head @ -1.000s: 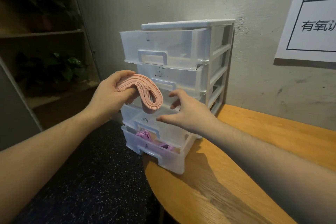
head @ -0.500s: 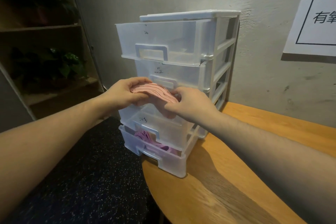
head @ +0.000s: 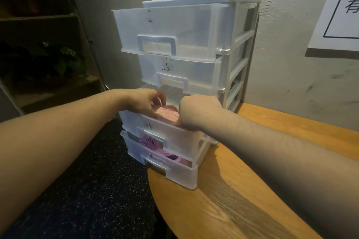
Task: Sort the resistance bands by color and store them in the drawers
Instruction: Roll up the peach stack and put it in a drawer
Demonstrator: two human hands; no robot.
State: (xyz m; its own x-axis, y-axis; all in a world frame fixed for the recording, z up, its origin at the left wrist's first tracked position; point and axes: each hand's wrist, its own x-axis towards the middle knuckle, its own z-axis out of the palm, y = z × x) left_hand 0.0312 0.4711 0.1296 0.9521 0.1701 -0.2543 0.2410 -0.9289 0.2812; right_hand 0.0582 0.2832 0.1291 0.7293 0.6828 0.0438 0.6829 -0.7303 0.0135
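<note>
In the middle of the frame a translucent plastic drawer unit [head: 229,75] stands on the near-left edge of a rounded wooden surface [head: 229,205], its back close to a grey wall [head: 291,83]. It has four drawers, all pulled out to some degree. The top drawer [head: 167,31] juts well forward; the second drawer [head: 180,75] sits just below it. The third drawer [head: 171,137] is open, and a folded bundle of pink resistance bands [head: 168,113] lies inside it. Both hands reach into this drawer from the lower part of the frame. The left hand [head: 141,101] comes in from the left with its fingers curled, thumb and fingertips touching the left end of the pink bundle. The right hand [head: 198,111] comes in from the right, knuckles up, fingers bent down onto the bundle's right end; whether they grip or only press it cannot be told. In the bottom drawer [head: 174,169] purple resistance bands [head: 155,143] lie in a loose heap. At the upper right a white paper sign [head: 338,15] hangs on the wall. At the left stands a dark shelf [head: 38,17] with a leafy plant [head: 62,60], above a dark speckled floor [head: 93,190].
</note>
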